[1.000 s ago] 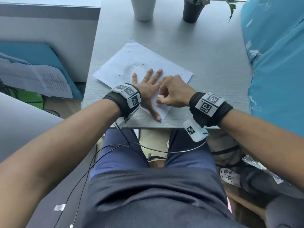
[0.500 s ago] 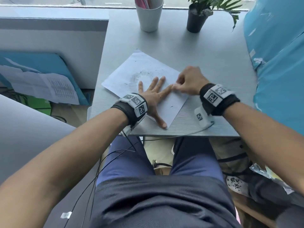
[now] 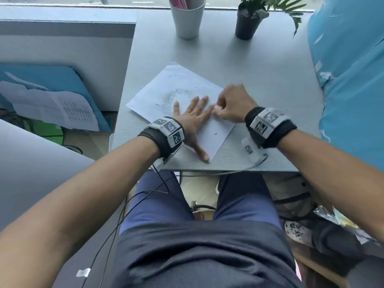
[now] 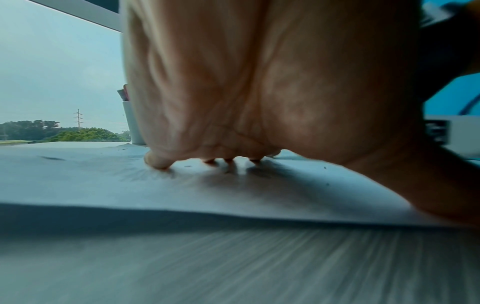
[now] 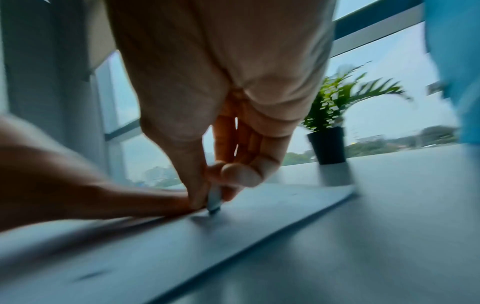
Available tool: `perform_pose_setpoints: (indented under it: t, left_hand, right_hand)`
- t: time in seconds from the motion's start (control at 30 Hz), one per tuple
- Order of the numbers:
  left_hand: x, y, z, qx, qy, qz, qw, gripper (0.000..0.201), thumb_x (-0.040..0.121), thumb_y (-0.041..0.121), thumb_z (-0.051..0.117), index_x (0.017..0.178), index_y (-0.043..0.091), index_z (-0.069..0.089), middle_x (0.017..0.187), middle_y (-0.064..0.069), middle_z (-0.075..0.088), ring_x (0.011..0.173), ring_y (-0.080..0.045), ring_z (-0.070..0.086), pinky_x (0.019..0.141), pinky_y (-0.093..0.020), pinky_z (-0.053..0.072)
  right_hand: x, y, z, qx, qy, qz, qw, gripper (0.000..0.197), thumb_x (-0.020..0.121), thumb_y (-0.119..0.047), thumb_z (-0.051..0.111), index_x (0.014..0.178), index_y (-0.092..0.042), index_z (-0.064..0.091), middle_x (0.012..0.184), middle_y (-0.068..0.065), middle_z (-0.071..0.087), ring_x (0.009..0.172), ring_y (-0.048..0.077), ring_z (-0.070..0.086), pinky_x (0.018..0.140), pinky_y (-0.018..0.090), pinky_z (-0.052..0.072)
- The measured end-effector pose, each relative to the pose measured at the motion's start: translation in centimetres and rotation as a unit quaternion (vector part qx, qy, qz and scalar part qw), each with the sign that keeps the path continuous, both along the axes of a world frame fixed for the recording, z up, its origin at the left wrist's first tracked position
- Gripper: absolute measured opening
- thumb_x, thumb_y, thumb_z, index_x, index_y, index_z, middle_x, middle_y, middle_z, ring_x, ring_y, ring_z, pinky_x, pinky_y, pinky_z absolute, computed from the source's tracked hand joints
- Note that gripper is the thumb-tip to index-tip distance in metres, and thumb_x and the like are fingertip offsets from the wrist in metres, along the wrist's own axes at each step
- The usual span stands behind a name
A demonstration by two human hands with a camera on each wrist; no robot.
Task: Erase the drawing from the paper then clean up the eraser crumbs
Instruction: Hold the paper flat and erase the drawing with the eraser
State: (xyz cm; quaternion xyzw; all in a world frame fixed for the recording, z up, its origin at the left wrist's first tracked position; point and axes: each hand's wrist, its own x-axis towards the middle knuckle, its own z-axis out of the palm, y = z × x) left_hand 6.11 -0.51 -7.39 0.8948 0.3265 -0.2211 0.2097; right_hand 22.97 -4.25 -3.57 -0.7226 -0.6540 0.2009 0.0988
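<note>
Right hand (image 3: pixel 232 104): pinching the eraser (image 5: pixel 214 200), tip rubbing the paper (image 3: pixel 214 134).
Left hand (image 3: pixel 192 119): lying flat, fingers spread, pinning the sheet to the table (image 3: pixel 259 80).
Change: eraser has been sliding back toward the left fingertips.
Drawing (image 3: pixel 174 95): smudge fading, crumbs scattered; erasing seemingly unfinished, cleanup waiting.

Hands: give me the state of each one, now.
Left hand: open, fingers spread flat, pressing on the paper.
Right hand: closed, pinching the eraser against the paper.
</note>
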Motion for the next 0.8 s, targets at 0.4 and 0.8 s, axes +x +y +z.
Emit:
perform_pose_setpoints:
  t: [0.4,0.8]
  left_hand:
    - [0.1,0.0,0.0,0.001,0.005,0.002,1.0,0.174,0.029,0.085,0.078,0.153,0.024,-0.029,0.158,0.004,-0.04,0.144,-0.022,-0.037,0.11,-0.075,-0.012]
    - [-0.1,0.1,-0.2,0.003,0.0,-0.01,1.0,0.171,0.033,0.085,0.079,0.153,0.028,-0.028,0.159,0.004,-0.038,0.145,-0.021,-0.036,0.11,-0.074,-0.013]
  right_hand:
    - [-1.4,-0.8,-0.3,-0.004,0.002,0.041,0.999,0.019,0.074,-0.02,0.069,0.062,-0.005,0.068,0.06,0.009,0.063,0.056,0.022,0.055,0.055,0.029,0.046]
    - [2.2,2.6,-1.3,0.006,-0.014,-0.057,0.998,0.022,0.075,-0.03,0.081,0.082,-0.009,0.077,0.081,0.007,0.074,0.076,0.016,0.066,0.069,0.02,0.045]
